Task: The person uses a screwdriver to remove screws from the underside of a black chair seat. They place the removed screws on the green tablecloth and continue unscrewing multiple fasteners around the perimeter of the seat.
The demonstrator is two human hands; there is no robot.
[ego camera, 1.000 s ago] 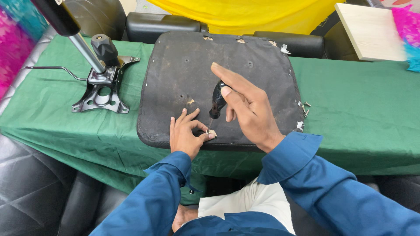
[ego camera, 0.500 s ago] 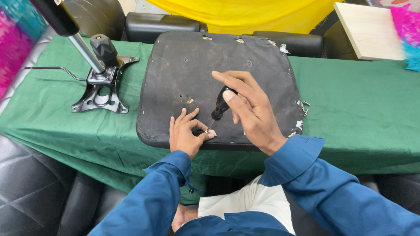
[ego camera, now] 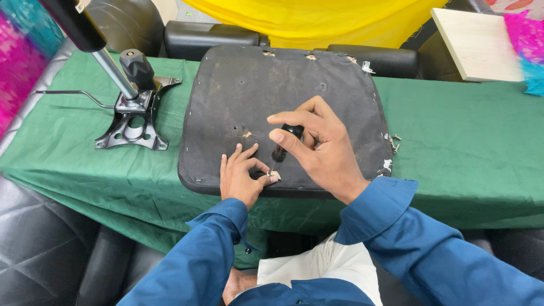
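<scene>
Seat pan lies flat on the bench before you. Chair mechanism stands to its left, loose screws just beside its right edge, board behind right.

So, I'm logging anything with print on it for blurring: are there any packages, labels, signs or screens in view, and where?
No packages, signs or screens show.
One possible label: a small white tag at the top left edge, on the black cylinder above the metal chair mechanism; too cut off to be sure.
The upturned seat pad under both hands carries no label.
</scene>
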